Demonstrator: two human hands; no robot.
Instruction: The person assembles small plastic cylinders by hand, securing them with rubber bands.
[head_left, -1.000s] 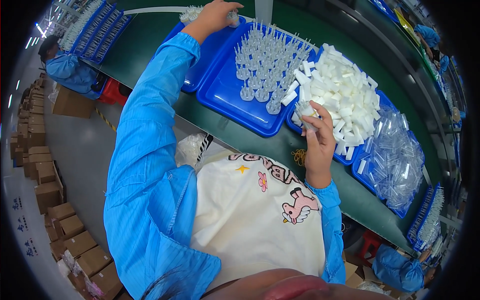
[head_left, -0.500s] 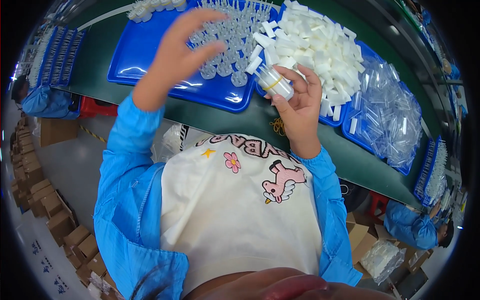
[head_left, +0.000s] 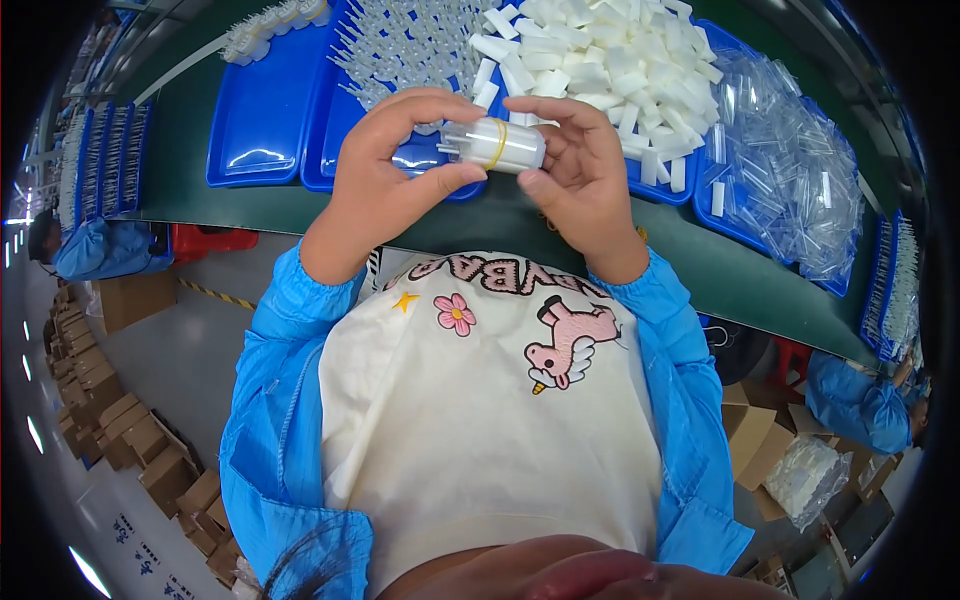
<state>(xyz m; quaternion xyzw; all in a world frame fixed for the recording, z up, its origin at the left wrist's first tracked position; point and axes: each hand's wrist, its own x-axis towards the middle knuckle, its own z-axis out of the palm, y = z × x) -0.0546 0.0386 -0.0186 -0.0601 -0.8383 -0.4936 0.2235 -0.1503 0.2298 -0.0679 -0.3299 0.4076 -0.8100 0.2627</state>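
Note:
A small bundle of clear tubes with white filling (head_left: 518, 147) lies sideways between my hands, a yellow rubber band (head_left: 497, 143) around its middle. My left hand (head_left: 385, 165) grips its left end, where thin clear tips stick out between thumb and fingers. The right end is in my right hand (head_left: 590, 175), thumb below and fingers curled behind and above. Beyond my left hand, a blue tray holds many clear plastic parts with thin stems (head_left: 405, 45). Past my right hand is a heap of white oblong pieces (head_left: 610, 75).
To the left, a blue tray (head_left: 255, 115) has several finished-looking bundles (head_left: 275, 28) beyond it. Clear tubes (head_left: 785, 165) fill a tray at the right. Filled racks (head_left: 105, 165) stand farther left. Co-workers in blue sit at left (head_left: 105, 252) and right (head_left: 860, 400); cardboard boxes (head_left: 140, 430) line the floor.
My left hand has come down and right from above the tray of stemmed parts and now grips the bundle. My right hand has brought the bundle left and turned it to lie nearly level.

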